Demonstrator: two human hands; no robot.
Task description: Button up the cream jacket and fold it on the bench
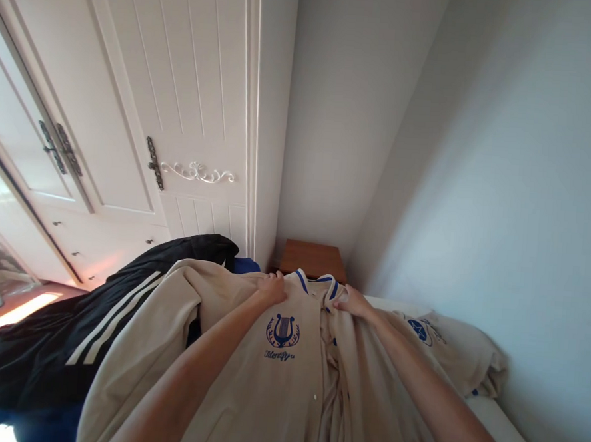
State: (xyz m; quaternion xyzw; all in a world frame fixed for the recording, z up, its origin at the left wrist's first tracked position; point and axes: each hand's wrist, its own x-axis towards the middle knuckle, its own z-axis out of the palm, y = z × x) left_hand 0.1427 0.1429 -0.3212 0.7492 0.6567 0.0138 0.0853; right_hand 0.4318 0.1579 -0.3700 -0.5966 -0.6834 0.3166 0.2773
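"How far along do things look?"

"The beige jacket (280, 380) is opened out, front upward, directly before the person. It isn't folded, and the front looks unfastened, with crumpled cloth showing along the opening."

"And the hands?"

"The left hand (271, 289) has its fingers closed on the cloth at the shoulder, beside the striped collar (333, 289). The right hand (353, 301) pinches the other side, its fingers together on the fabric just by the collar."

"Are both sleeves straight?"

"Not quite. One sleeve (140, 345) curves down over a black garment (52, 346) with pale stripes; the other sleeve (462, 351) lies rumpled towards the wall (540, 229). I'd judge smoothing and closing as undone, whether or not either is wanted. How much of its weight rests on something below, I can't tell."

"Any writing?"

"Under a blue lyre emblem (283, 330) there's script that seems to read 'Identify u'. Letters curve around the lyre, too small to make out. The far sleeve has a blue star patch (417, 330) with unclear marks beside it. I can't read a brand name on the black garment."
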